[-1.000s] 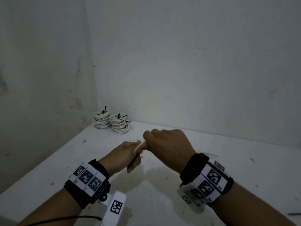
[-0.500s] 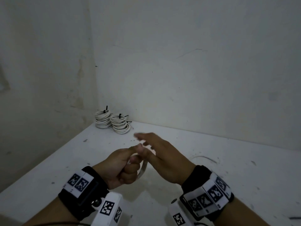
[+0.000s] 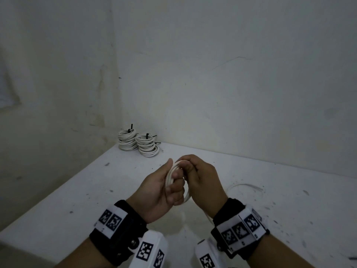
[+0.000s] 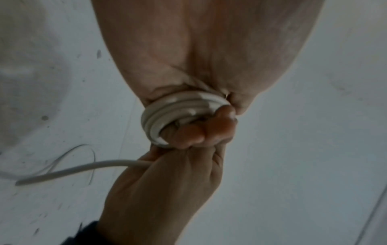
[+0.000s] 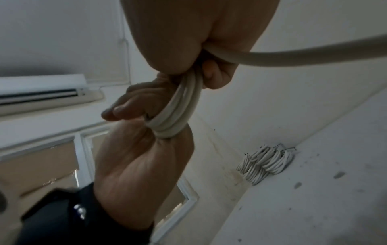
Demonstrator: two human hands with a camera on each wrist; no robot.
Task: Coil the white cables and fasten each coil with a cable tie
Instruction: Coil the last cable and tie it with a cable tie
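A white cable coil [image 3: 171, 176] of a few loops is wound round the fingers of my left hand [image 3: 160, 192], which grips it above the table's middle. My right hand [image 3: 201, 178] curls over the top of the coil from the right and pinches the cable. In the left wrist view the coil [image 4: 167, 109] sits between both hands, and the loose tail [image 4: 73, 169] trails away from my right hand [image 4: 167, 190]. The right wrist view shows the loops [image 5: 180, 106] round my left hand [image 5: 136, 149]. The tail [image 3: 245, 185] lies on the table to the right.
Two stacks of finished white coils [image 3: 138, 143] with black cable ties [image 3: 131, 127] stand in the far left corner of the white table [image 3: 77, 200], against the walls. A thin dark item [image 3: 352, 258] lies at the table's right edge.
My right hand's fingers, stretched out half a second ago, have curled down over the top of the coil. Both hands have come nearer, and the left hand's palm has turned up.
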